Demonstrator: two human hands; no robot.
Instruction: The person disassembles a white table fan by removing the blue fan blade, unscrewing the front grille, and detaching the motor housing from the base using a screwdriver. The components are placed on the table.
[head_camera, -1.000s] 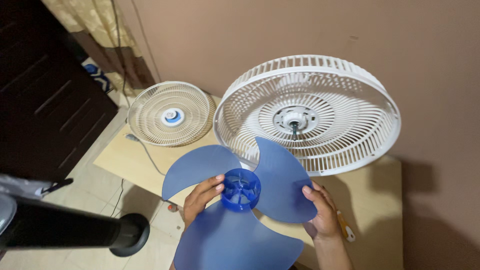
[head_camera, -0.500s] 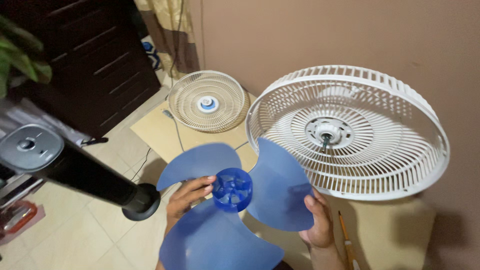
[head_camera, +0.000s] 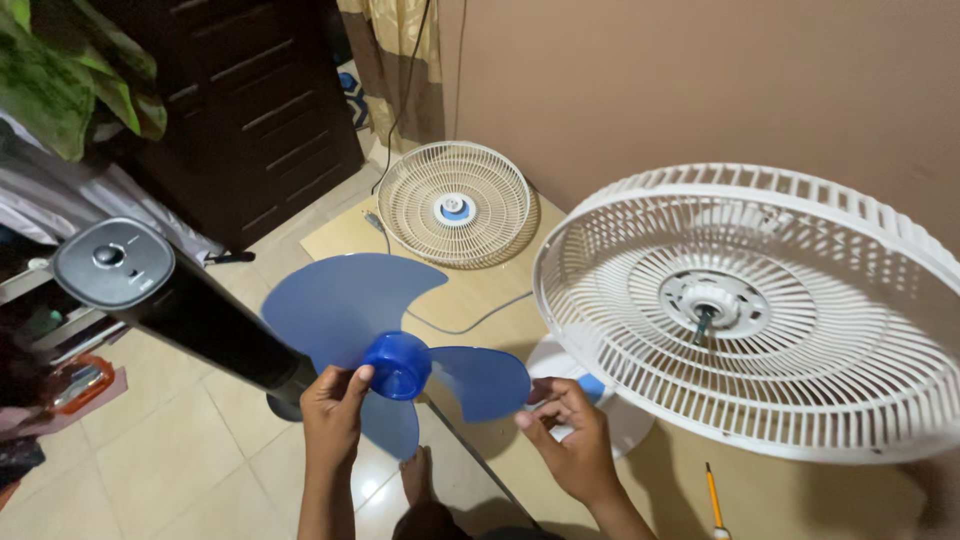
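Observation:
A translucent blue three-bladed fan blade (head_camera: 345, 300) with a solid blue hub (head_camera: 398, 364) hangs over the floor, tilted with its rounded hub face toward me. My left hand (head_camera: 333, 408) grips it beside the hub. My right hand (head_camera: 570, 432) pinches the tip of the right-hand blade. To the right stands a white fan with its rear guard (head_camera: 760, 310) facing up and its bare motor shaft (head_camera: 703, 322) in the middle. The fan's white base (head_camera: 600, 400) shows below the guard.
A cream front guard (head_camera: 457, 205) with a blue centre cap lies on a low wooden table (head_camera: 345, 235) by the wall. A black tower fan (head_camera: 175, 300) leans in from the left. A dark cabinet (head_camera: 250, 110), a plant (head_camera: 70, 80), a pencil (head_camera: 712, 495) and my foot (head_camera: 418, 478) are also in view.
The blade has been turned over, from its open hub side facing me to its rounded side, and lowered to the left. My view has swung left and back from the white fan.

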